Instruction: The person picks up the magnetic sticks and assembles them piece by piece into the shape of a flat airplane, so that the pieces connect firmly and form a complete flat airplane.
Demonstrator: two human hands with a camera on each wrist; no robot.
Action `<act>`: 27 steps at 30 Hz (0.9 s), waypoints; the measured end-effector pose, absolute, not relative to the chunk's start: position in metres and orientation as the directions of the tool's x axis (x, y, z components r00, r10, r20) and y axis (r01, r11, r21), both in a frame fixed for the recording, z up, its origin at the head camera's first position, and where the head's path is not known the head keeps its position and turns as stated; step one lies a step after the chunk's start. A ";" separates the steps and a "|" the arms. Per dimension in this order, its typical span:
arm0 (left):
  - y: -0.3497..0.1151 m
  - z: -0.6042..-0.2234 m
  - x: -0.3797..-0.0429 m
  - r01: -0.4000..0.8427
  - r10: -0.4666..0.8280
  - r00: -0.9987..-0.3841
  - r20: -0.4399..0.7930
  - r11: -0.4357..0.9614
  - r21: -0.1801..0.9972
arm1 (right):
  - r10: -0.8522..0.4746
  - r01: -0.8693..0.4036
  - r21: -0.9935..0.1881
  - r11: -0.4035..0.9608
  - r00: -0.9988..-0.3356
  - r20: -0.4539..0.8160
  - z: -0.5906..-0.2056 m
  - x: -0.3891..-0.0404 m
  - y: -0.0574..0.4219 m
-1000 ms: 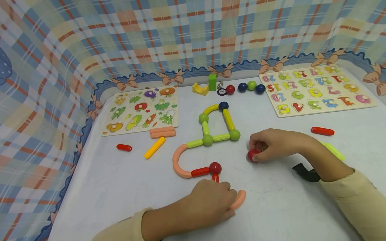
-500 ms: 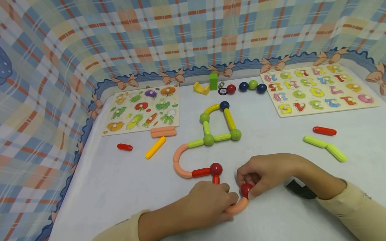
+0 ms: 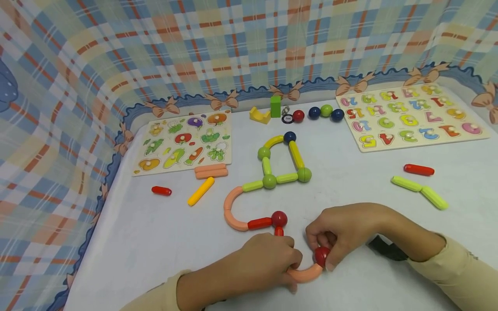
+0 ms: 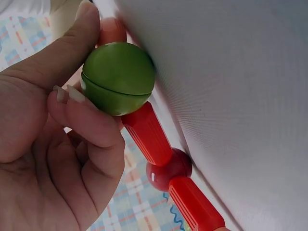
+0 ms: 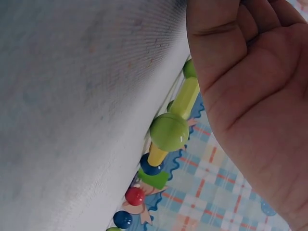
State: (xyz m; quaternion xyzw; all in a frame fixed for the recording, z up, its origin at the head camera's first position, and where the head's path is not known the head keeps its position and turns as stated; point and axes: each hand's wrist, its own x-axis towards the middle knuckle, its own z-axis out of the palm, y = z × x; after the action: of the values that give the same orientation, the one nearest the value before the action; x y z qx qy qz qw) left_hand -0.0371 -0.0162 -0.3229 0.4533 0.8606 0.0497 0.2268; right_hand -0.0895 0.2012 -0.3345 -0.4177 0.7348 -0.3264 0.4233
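Colourful rods and balls form a joined chain on the white tabletop. My left hand (image 3: 268,261) grips a green ball (image 4: 118,77), which the head view hides beneath the hand. From that ball a red rod (image 4: 148,134) runs to a red ball (image 4: 169,169), and a curved peach rod (image 3: 305,274) leads off to the right. At that rod's far end my right hand (image 3: 342,229) pinches a second red ball (image 3: 321,256) between thumb and fingers. In the right wrist view its fingertips are out of frame, and only the palm side shows.
Beyond the hands, the chain continues to a green ball (image 3: 269,181) and a yellow rod (image 3: 296,154). A vegetable puzzle board (image 3: 183,142) lies back left, a number puzzle board (image 3: 412,116) back right. Loose lime rods (image 3: 433,197) and an orange rod (image 3: 200,191) flank the chain.
My right hand has brought the red ball toward me and leftward, onto the curved peach rod's end. That rod has swung closer to me. The left hand has stayed nearly in place.
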 end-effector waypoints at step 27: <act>-0.162 -0.303 -0.161 0.067 0.133 -0.871 -0.473 0.986 0.154 | -0.835 -0.200 -0.845 0.496 -0.376 -0.401 -0.340 -0.127 0.241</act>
State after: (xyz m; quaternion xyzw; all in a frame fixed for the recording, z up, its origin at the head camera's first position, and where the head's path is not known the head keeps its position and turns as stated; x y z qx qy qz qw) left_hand -0.1611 -0.1618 -0.3032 0.0518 0.9650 0.0663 0.2485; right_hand -0.1265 0.2406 -0.3400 -0.3469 0.7459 -0.3630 0.4376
